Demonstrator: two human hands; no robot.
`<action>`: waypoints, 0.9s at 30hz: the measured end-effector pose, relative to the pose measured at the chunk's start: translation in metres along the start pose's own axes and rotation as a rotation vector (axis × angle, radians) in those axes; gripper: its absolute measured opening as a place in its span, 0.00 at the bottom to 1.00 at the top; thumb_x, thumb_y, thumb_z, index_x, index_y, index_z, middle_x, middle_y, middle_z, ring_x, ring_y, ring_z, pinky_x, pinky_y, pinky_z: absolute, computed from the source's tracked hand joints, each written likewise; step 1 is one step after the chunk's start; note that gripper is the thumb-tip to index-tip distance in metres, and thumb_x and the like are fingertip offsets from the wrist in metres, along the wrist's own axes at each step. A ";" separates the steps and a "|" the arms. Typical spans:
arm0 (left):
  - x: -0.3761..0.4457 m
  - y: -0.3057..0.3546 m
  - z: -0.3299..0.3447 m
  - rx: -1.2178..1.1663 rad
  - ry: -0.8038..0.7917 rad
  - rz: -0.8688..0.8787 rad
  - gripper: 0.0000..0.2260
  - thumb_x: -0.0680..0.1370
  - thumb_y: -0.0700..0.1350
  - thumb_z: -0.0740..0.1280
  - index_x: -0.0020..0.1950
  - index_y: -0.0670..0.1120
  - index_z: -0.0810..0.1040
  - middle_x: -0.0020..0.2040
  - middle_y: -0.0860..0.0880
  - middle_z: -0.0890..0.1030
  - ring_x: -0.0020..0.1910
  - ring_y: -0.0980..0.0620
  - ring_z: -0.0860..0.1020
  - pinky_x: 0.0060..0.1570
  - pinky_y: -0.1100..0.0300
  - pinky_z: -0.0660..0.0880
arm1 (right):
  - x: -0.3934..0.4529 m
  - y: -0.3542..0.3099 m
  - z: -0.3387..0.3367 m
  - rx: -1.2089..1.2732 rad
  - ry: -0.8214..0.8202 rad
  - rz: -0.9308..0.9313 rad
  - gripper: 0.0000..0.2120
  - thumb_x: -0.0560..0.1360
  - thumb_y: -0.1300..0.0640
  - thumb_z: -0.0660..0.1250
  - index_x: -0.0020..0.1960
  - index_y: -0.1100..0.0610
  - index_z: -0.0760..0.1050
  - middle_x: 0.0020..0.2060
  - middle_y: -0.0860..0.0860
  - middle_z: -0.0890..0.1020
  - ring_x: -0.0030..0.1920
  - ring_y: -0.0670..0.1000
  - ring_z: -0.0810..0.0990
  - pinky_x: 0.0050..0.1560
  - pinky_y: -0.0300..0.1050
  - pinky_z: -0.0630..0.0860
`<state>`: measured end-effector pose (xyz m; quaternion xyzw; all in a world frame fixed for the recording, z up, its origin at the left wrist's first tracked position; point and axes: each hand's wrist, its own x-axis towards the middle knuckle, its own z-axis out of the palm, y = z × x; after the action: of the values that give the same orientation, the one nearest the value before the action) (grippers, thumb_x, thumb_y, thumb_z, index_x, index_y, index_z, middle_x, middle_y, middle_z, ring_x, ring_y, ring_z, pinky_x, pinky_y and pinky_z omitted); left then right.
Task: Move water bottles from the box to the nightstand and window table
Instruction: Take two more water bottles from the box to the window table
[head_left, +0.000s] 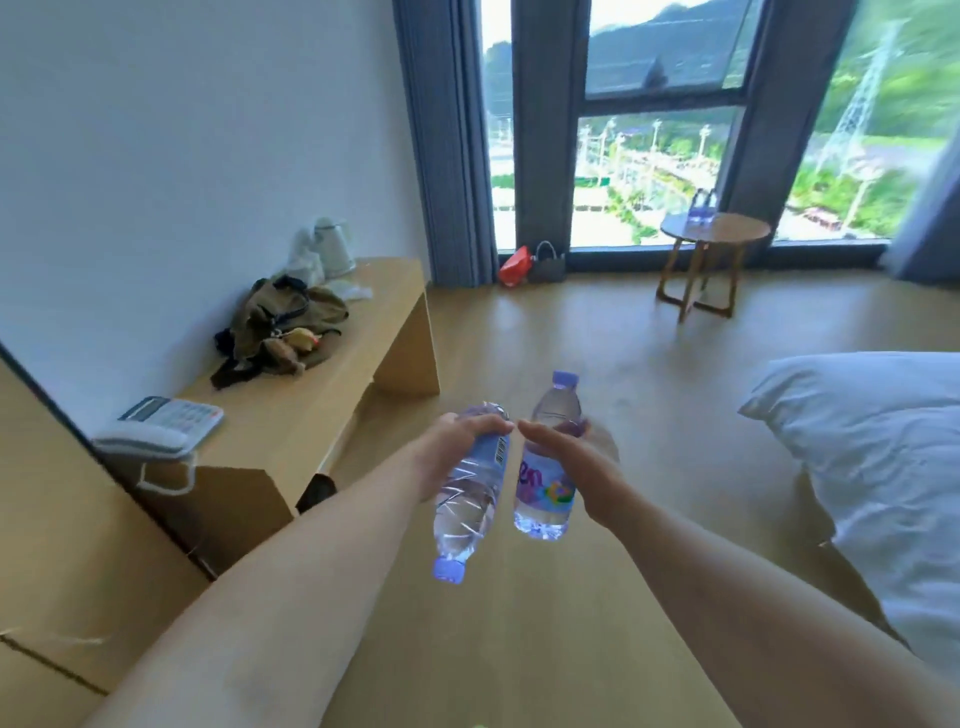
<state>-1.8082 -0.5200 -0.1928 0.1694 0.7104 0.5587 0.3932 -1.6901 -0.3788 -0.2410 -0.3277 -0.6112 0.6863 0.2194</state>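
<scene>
Window table (727, 231): round, by the glass, bottles already standing on it. Two full bottles, carried over the floor: left hand (457, 447) clamps one (470, 493) cap-down; right hand (566, 457) clamps one (545, 488) upright. Likely weighty, thin-walled, slick; the grip sits best mid-body.

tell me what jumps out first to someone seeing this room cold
Two bare arms reach forward mid-frame: the left hand holds a water bottle cap down, the right hand holds another bottle cap up. Beyond them, by the big window, a small round table already carries bottles.
</scene>
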 end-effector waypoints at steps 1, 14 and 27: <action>0.022 0.009 0.011 0.006 -0.037 0.018 0.15 0.75 0.44 0.74 0.59 0.39 0.82 0.50 0.37 0.81 0.48 0.39 0.80 0.50 0.47 0.75 | 0.016 -0.004 -0.014 0.005 0.044 -0.004 0.22 0.58 0.46 0.86 0.44 0.57 0.83 0.44 0.59 0.88 0.46 0.57 0.89 0.55 0.55 0.84; 0.294 0.131 0.111 0.096 -0.305 0.014 0.16 0.71 0.47 0.78 0.56 0.44 0.83 0.48 0.40 0.83 0.42 0.42 0.81 0.43 0.55 0.77 | 0.235 -0.063 -0.130 0.010 0.442 0.013 0.30 0.58 0.45 0.86 0.52 0.60 0.82 0.45 0.57 0.88 0.47 0.56 0.88 0.59 0.60 0.82; 0.523 0.207 0.249 0.188 -0.411 -0.001 0.23 0.71 0.50 0.79 0.61 0.42 0.81 0.52 0.38 0.81 0.47 0.40 0.79 0.48 0.51 0.76 | 0.442 -0.083 -0.264 0.022 0.541 0.043 0.29 0.59 0.41 0.83 0.54 0.57 0.83 0.46 0.55 0.88 0.48 0.57 0.88 0.59 0.62 0.82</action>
<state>-1.9942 0.0658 -0.2105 0.3151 0.6642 0.4435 0.5126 -1.8134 0.1281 -0.2499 -0.5097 -0.5157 0.5848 0.3635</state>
